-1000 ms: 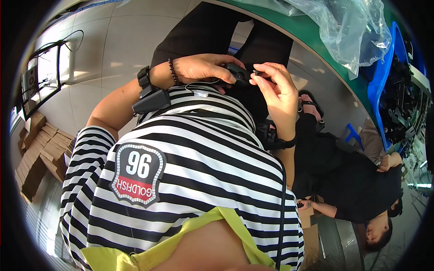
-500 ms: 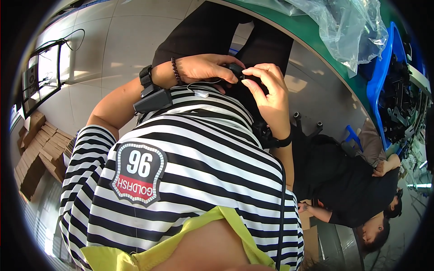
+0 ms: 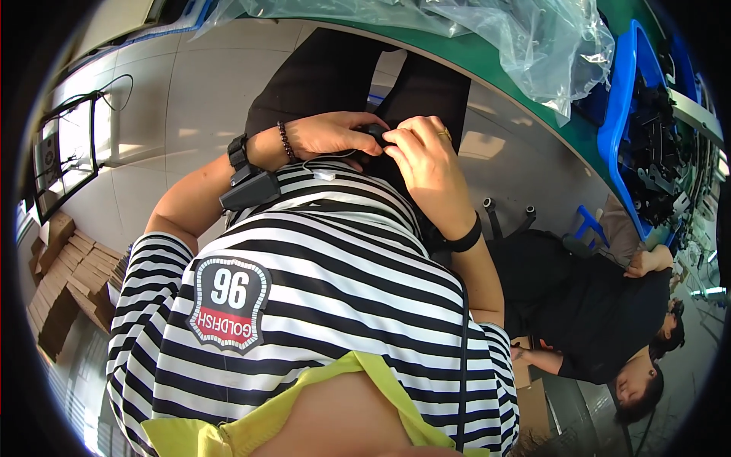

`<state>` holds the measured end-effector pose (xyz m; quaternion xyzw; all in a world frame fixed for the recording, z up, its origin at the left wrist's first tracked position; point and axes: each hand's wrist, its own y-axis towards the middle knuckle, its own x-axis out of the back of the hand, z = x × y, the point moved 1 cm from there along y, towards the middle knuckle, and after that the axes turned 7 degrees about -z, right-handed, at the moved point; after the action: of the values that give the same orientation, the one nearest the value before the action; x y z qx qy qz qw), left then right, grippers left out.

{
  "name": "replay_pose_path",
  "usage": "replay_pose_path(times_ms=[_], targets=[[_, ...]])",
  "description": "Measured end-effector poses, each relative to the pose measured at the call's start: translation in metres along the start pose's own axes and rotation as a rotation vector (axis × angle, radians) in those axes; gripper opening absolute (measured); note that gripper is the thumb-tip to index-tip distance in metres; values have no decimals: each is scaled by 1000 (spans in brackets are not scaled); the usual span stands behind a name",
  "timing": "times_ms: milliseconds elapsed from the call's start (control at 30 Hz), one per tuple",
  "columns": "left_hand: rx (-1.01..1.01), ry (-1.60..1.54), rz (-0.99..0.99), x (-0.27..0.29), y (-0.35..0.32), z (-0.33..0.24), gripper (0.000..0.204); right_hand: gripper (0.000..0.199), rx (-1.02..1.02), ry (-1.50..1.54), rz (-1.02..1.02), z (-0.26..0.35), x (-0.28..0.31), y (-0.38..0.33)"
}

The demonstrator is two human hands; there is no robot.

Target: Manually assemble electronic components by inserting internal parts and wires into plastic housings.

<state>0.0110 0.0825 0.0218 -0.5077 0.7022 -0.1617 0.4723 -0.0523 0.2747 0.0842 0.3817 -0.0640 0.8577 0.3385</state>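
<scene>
Close to my striped shirt, above my lap, my left hand (image 3: 329, 137) curls around a small black rounded part (image 3: 375, 132), with thumb and index finger at its edge. My right hand (image 3: 428, 169) pinches the same part from the other side with its fingertips. Most of the part is covered by the fingers, so its exact kind cannot be told. A thin grey cable (image 3: 312, 163) runs from under my left hand to a small whitish connector (image 3: 324, 174) lying against the shirt.
A green table (image 3: 449, 47) with a clear plastic bag (image 3: 544, 57) lies ahead. At right, a blue bin (image 3: 614, 126) holds black parts (image 3: 651, 156). A co-worker in black (image 3: 601, 312) sits at lower right. Cardboard stacks (image 3: 72, 270) and a black metal frame (image 3: 93, 137) are at left.
My right hand has turned, its fingers drawn closer together on the black part. The left hand keeps its hold. The whole view has shifted slightly.
</scene>
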Motion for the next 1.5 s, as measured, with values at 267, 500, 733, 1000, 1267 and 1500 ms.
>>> replay_pose_path(times_ms=[267, 500, 733, 1000, 1267, 1500], targets=[[-4, -1, 44, 4, 5, 4, 52, 15, 36, 18, -16, -3, 2, -6], [-18, -33, 69, 8, 3, 5, 54, 18, 38, -30, -34, -6, -2, -7], [-2, 23, 17, 2, 1, -4, 54, 23, 117, -219, 12, -2, 2, -12], [-18, 96, 40, 3, 3, 0, 56, 16, 147, -371, 178, -3, 3, -5], [-65, 134, 44, 1, 5, 2, 57, 23, 34, -282, 174, -12, -3, -7], [-96, 196, 18, -4, 3, -4, 61, 29, -155, -459, 109, -14, -18, -17]])
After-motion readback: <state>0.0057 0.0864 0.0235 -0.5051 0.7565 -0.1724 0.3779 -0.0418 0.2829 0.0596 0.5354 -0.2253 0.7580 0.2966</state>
